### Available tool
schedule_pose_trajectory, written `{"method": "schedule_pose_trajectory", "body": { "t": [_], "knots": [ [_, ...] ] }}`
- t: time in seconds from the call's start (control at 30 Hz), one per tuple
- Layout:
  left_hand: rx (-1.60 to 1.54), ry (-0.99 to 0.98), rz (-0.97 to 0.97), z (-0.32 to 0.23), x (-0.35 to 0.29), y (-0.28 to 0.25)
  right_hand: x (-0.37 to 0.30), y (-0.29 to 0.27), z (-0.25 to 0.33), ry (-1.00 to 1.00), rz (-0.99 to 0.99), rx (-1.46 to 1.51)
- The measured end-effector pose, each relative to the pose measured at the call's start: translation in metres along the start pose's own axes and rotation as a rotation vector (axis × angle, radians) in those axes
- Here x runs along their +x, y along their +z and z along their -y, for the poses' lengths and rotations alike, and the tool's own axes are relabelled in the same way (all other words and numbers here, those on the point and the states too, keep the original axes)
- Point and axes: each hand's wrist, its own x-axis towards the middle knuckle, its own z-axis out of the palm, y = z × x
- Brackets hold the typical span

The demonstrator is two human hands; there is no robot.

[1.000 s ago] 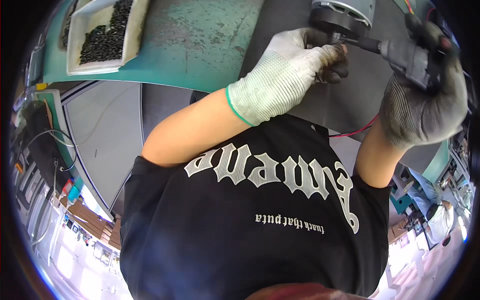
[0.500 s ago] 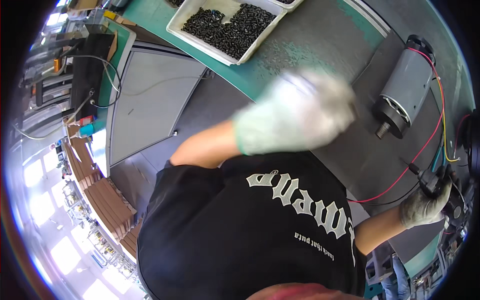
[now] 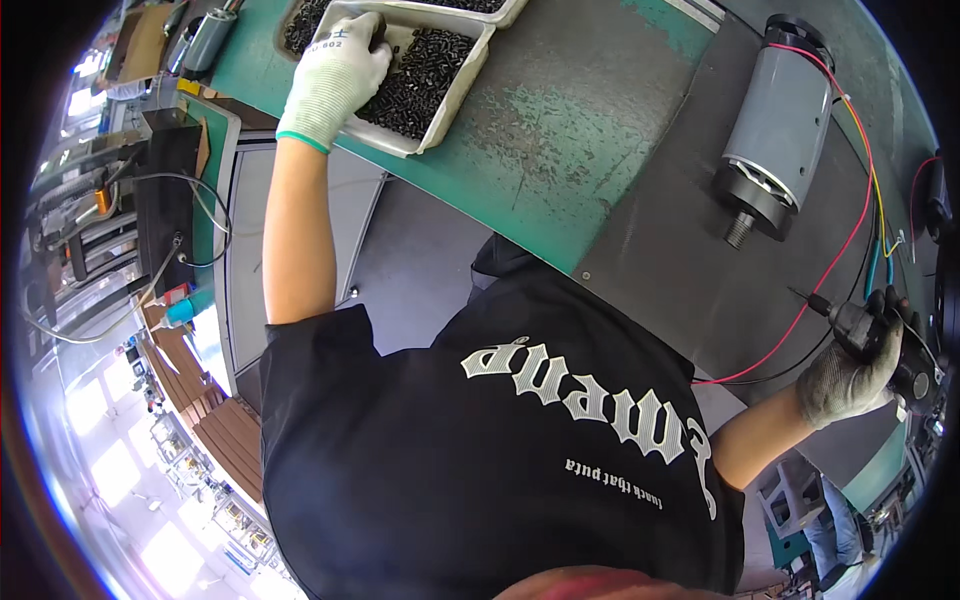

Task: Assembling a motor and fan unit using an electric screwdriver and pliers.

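Worn green bench top (image 3: 540, 160), partly covered by a dark mat (image 3: 670, 210), spans the upper middle. Over one white tray (image 3: 460, 88) of small black screws (image 3: 425, 80), too many to count, the gloved left hand (image 3: 340, 75) reaches in with fingers curled down; whether it has pinched any cannot be told. The gloved right hand (image 3: 850, 375) is wrapped around one dark power screwdriver (image 3: 853, 325), its bit pointing left, its rear crowded among clutter near the dark rim. Two more containers of black parts are only partly seen beside the tray. One grey cylindrical motor (image 3: 780, 125) lies on the mat, threaded shaft toward the person.
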Motion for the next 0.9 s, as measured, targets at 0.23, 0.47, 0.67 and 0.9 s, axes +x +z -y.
{"method": "schedule_pose_trajectory", "body": {
  "t": [0.23,0.47,0.67,0.9],
  "knots": [
    [-1.150,0.175,-0.333,-0.074,-0.066,-0.003,0.006,0.012,0.035,0.250,-0.027,0.274],
    [-2.711,-0.068,1.110,-0.261,-0.130,-0.018,0.018,0.061,0.067,0.423,0.639,1.344],
    [-2.702,0.061,1.162,-0.267,-0.132,-0.015,0.011,0.049,0.081,0.371,0.541,1.223],
    [-2.577,0.024,1.131,-0.268,-0.139,-0.017,-0.006,0.055,0.073,0.391,0.443,1.201]
  ]
}}
